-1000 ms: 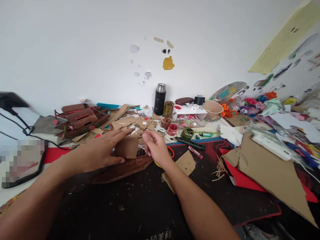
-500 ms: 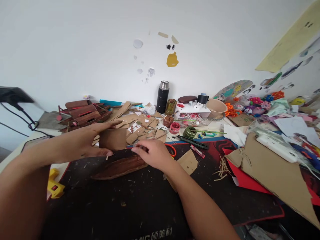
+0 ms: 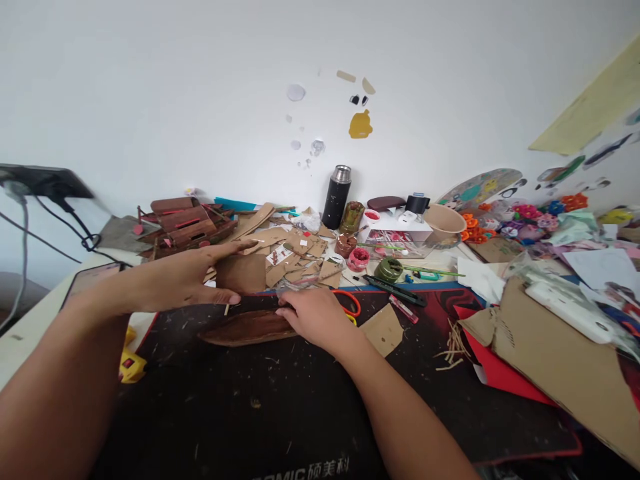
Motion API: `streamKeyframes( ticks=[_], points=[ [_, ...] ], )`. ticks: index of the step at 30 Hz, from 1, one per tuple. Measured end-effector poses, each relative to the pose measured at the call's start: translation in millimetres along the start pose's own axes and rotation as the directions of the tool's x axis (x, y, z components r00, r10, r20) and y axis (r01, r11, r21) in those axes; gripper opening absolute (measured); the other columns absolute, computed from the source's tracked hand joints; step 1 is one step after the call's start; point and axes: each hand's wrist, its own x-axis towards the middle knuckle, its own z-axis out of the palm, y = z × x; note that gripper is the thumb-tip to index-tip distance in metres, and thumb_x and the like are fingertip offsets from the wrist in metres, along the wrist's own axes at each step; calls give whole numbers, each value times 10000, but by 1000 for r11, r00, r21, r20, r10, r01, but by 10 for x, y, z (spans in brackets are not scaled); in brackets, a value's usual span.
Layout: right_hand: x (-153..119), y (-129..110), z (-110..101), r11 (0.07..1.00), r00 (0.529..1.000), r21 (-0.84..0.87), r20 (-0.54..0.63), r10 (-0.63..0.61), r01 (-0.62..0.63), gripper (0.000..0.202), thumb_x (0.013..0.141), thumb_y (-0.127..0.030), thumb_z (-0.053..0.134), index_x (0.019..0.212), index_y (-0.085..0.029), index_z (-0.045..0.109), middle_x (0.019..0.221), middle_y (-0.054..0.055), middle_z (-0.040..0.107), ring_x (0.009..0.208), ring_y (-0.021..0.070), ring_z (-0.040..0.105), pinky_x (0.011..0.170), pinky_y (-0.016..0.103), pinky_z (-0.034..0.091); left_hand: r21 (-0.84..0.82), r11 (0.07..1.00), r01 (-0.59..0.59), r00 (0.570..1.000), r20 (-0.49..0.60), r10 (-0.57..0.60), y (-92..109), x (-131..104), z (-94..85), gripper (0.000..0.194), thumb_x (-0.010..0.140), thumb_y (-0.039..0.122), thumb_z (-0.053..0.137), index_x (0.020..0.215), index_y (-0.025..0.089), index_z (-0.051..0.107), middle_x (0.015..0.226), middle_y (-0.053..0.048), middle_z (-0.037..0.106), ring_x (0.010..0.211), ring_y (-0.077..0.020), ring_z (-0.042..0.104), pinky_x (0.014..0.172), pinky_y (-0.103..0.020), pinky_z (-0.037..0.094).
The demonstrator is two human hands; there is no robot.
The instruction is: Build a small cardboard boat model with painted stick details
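Observation:
My left hand (image 3: 183, 277) is held palm-down with fingers stretched and thumb apart, beside a brown cardboard piece (image 3: 241, 272). A short pale stick (image 3: 227, 309) shows under its thumb. Below, on the dark mat (image 3: 240, 407), lies a long, pointed, reddish-brown boat-shaped piece (image 3: 245, 328). My right hand (image 3: 316, 317) is at that piece's right end, its fingers curled together; whatever they pinch is too small to tell. Clear plastic (image 3: 299, 284) shows just behind these fingers, and red-handled scissors (image 3: 351, 303) lie to their right.
A brown model (image 3: 185, 227) and cardboard scraps (image 3: 295, 250) are at the back. Beyond the mat stand a black flask (image 3: 337, 199) and open paint jars (image 3: 388, 269). Large cardboard (image 3: 555, 340) lies right; a yellow tool (image 3: 132, 367) and phone (image 3: 90, 280) are left.
The view has turned slightly left, so most things sit further right in the picture. My hands keep nearly the same poses. The boat-shaped piece's left tip appears higher.

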Motion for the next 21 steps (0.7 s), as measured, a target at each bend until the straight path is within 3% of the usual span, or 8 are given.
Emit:
streamKeyframes(
  ticks=[3,5,10,17,21],
  points=[
    [32,-30,11,999,1000,-38,14,-2,2,225,1077,-372,615,1116,-234,788,1034,92,832,966,269,763,797,342,486,-28,999,41,995,97,-38,16,8,-10,1018,889,674,673,1721,224,296,1707,-130,465,1484,-357,532,1178,-445,445],
    [55,-50,12,998,999,-63,32,-3,5,232,1079,-358,603,1091,-227,794,1021,98,833,953,267,768,796,343,494,-46,998,52,993,105,-47,13,9,-17,1035,888,679,665,1729,226,266,1719,-130,445,1496,-362,516,1181,-458,443],
    [137,-68,-10,994,1000,-105,7,26,-25,256,1079,-335,574,1089,-197,789,1009,123,830,955,290,775,801,366,520,-95,994,57,993,104,-47,-26,-3,-47,1022,912,681,654,1732,228,248,1656,-128,537,1414,-349,599,1109,-426,509],
    [331,-95,-24,986,990,-108,-71,119,-126,287,1085,-337,543,1112,-195,790,1005,127,834,933,296,781,805,376,525,-108,992,67,995,75,-59,-92,-8,21,1002,883,709,661,1697,213,350,1712,-149,452,1532,-387,470,1200,-486,435],
    [301,-61,43,991,981,-2,-141,131,-132,318,1102,-380,531,1060,-210,796,960,112,832,883,268,773,802,352,505,-99,991,94,991,103,-83,-102,19,103,1025,860,684,694,1681,159,378,1667,-191,507,1485,-416,520,1147,-481,482]
  ],
)
